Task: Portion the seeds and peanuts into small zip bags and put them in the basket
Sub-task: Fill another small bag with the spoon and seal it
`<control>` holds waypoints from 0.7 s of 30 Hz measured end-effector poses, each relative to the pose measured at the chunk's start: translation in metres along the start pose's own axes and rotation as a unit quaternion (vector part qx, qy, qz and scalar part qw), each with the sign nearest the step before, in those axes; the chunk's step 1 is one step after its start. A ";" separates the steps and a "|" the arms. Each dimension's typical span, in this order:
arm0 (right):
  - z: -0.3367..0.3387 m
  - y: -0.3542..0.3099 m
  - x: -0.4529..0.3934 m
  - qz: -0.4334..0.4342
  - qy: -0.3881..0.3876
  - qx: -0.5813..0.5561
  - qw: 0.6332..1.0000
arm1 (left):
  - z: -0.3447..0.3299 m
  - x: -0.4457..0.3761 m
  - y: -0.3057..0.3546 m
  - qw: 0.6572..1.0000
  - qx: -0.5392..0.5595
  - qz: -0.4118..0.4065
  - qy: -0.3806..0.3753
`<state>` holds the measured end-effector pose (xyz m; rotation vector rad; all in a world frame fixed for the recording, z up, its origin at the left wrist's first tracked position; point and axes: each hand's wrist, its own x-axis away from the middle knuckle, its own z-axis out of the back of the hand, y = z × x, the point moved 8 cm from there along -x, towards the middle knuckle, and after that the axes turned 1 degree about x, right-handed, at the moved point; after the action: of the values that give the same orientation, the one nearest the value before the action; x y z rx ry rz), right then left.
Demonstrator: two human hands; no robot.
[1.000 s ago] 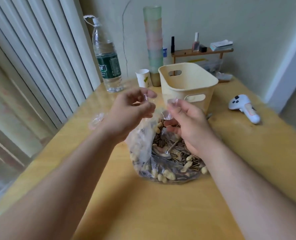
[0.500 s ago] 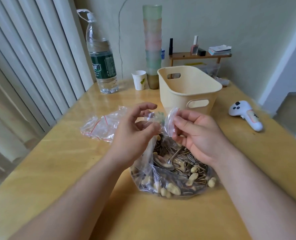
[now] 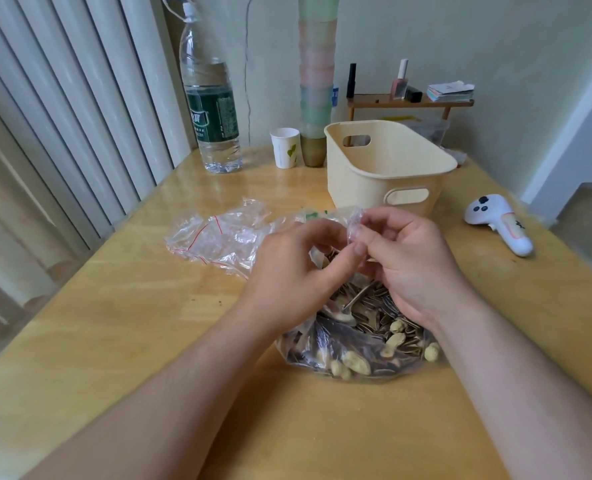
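A large clear bag of striped seeds and peanuts (image 3: 360,348) lies open on the wooden table (image 3: 121,323), with a metal spoon (image 3: 350,303) lying in it. My left hand (image 3: 294,271) and my right hand (image 3: 402,258) meet just above it, both pinching the bag's clear plastic rim (image 3: 353,225). A pile of small zip bags (image 3: 218,237) with red seal lines lies to the left of my hands. The cream plastic basket (image 3: 388,168) stands behind my hands; no bags show above its rim.
A large water bottle (image 3: 211,109), a paper cup (image 3: 285,147) and a tall stack of coloured cups (image 3: 317,77) stand at the back. A white controller (image 3: 502,223) lies at the right. A small wooden shelf (image 3: 408,102) stands by the wall.
My hands have come lower and closer together over the seed bag, still pinching the plastic. The view has tilted down, so the zip bag pile shows fully.
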<state>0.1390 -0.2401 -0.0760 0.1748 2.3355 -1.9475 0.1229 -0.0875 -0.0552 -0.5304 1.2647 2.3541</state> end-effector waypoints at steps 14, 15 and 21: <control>0.018 -0.012 0.000 0.084 0.066 0.274 0.956 | 0.009 0.002 0.007 0.994 -0.031 -0.100 0.041; 0.015 -0.007 0.000 0.048 0.044 0.186 0.980 | 0.005 0.003 0.010 0.989 -0.054 -0.135 0.017; 0.002 0.002 -0.001 -0.096 -0.065 -0.115 0.987 | -0.010 0.001 -0.012 0.978 0.182 0.002 -0.097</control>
<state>0.1400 -0.2417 -0.0781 -0.1954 2.5444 -1.6851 0.1296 -0.0895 -0.0690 -0.1758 1.5524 2.0468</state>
